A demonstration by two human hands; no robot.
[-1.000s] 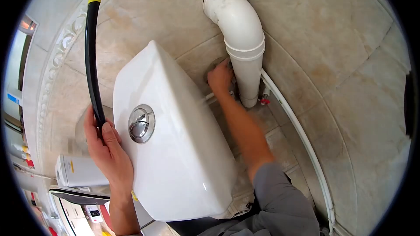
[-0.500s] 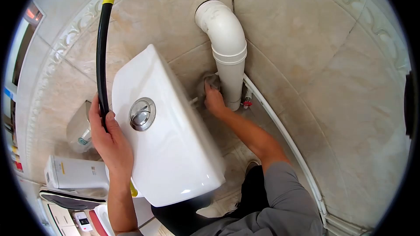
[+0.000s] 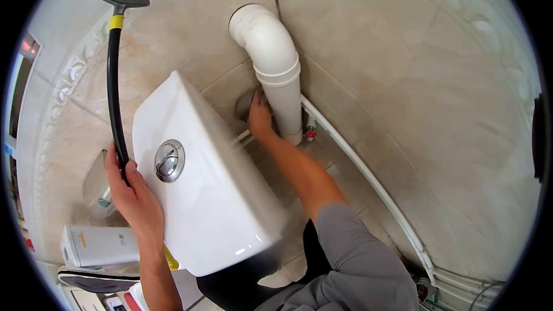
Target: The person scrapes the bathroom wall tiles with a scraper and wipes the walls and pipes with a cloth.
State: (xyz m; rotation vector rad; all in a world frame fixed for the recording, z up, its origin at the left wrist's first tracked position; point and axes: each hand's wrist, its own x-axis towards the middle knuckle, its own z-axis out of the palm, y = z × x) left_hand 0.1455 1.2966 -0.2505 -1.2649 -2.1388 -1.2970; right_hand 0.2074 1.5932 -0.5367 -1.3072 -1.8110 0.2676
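My left hand [image 3: 135,198] is closed around the lower handle of a black scraper-like tool [image 3: 115,92] with a yellow band and a wide, flat dark head. That hand also rests against the side of a white toilet tank [image 3: 201,178], which has a round chrome flush button [image 3: 169,160] on its lid. Behind the tank, my right hand [image 3: 260,118] presses a crumpled grey cloth [image 3: 245,103] to the tiled wall, just left of a white drain pipe [image 3: 285,103]. Its fingertips are partly hidden and the cloth is blurred.
A thin white pipe [image 3: 368,173] runs along the wall's foot, beside a red-handled valve [image 3: 310,133]. At lower left stand a white bin-like container [image 3: 103,246] and a clear-fronted wall box [image 3: 98,190]. My legs [image 3: 236,279] are close below the tank.
My right hand and the cloth have shifted slightly left along the wall. The whole view has swung, so the pipe and tank appear farther left and more of the tool's head shows.
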